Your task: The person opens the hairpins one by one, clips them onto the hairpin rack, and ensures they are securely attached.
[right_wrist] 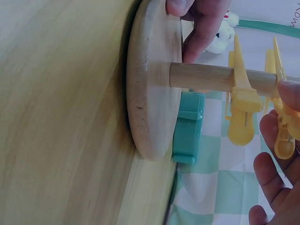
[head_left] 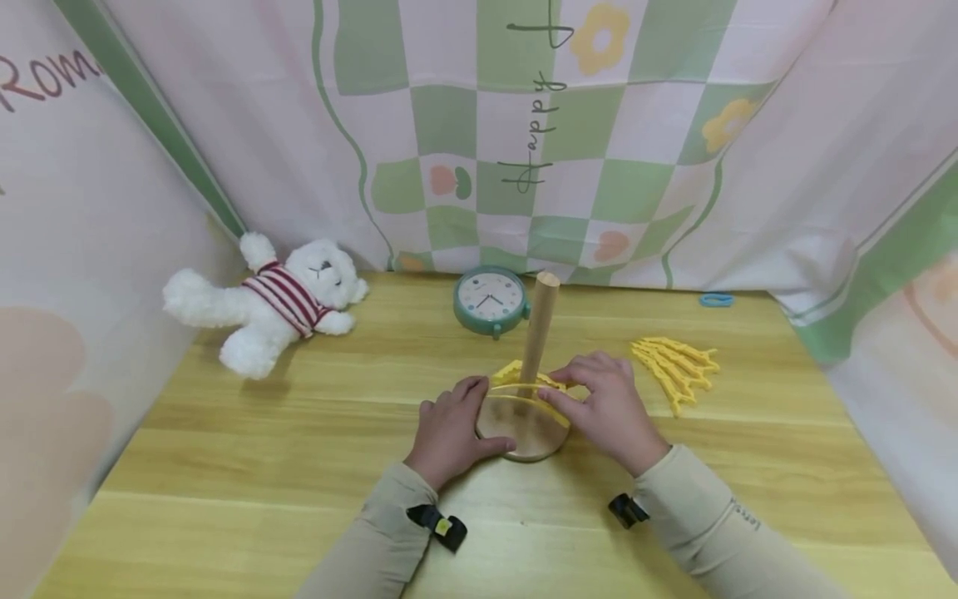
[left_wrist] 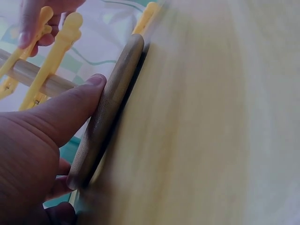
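Note:
A wooden stand with a round base [head_left: 524, 437] and an upright dowel [head_left: 540, 324] stands mid-table. My left hand [head_left: 451, 431] grips the base's left rim, thumb on its edge [left_wrist: 89, 101]. My right hand [head_left: 608, 403] pinches a yellow clip [right_wrist: 284, 136] at the dowel [right_wrist: 201, 77], just above the base [right_wrist: 150, 79]. Other yellow clips [right_wrist: 243, 101] sit on the dowel close by, also seen as yellow clips [left_wrist: 56, 51] from the left wrist. The left hand's fingertips [right_wrist: 201, 23] show over the base's far rim.
A loose pile of yellow clips [head_left: 674, 366] lies right of the stand. A teal clock [head_left: 490, 301] stands behind it, a white teddy bear [head_left: 269, 304] lies at the back left, and a small blue ring [head_left: 716, 299] lies at the back right. Cloth walls surround the wooden table [head_left: 299, 466].

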{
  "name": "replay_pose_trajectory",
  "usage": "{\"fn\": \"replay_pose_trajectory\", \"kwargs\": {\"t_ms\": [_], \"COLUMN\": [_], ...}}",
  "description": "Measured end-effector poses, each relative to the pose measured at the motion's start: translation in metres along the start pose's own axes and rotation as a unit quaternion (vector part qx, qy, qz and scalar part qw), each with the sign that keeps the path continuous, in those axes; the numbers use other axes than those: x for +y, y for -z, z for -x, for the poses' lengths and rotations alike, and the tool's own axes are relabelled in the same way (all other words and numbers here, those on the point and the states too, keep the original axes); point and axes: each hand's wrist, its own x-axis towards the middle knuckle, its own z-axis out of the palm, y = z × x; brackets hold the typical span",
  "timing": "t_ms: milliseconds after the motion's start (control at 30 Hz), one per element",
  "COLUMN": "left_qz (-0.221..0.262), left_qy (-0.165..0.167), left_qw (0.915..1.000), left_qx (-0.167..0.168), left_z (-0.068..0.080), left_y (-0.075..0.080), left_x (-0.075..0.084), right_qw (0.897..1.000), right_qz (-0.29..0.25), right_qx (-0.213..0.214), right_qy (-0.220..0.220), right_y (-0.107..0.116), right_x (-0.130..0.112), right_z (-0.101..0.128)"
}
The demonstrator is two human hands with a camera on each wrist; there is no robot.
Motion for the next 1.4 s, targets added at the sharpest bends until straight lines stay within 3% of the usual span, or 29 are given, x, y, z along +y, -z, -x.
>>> {"fn": "replay_pose_trajectory", "kwargs": {"t_ms": [167,400,833,1200,1400], "left_qz": [0.004,0.009,0.007,0.005,0.007], "left_qy": [0.001,-0.001,0.001,0.000,0.001], "left_qw": [1.0000,1.0000,1.0000,0.9999,0.9999], "left_qx": [0.000,0.003,0.003,0.013,0.010], "left_z": [0.000,0.000,-0.001,-0.002,0.000], "left_y": [0.000,0.001,-0.003,-0.003,-0.003], "left_x": [0.000,0.000,-0.004,-0.002,-0.003], "right_qw": [0.999,0.999,0.989,0.970,0.966], "right_qz": [0.008,0.012,-0.085,-0.079,-0.045], "right_qx": [0.000,0.010,0.051,0.098,0.071], "right_qy": [-0.032,-0.043,-0.111,-0.208,-0.246], "right_y": [0.000,-0.001,0.018,0.043,0.052], "right_x": [-0.002,-0.004,0.004,0.040,0.065], "right_z": [0.002,0.003,0.021,0.040,0.051]}}
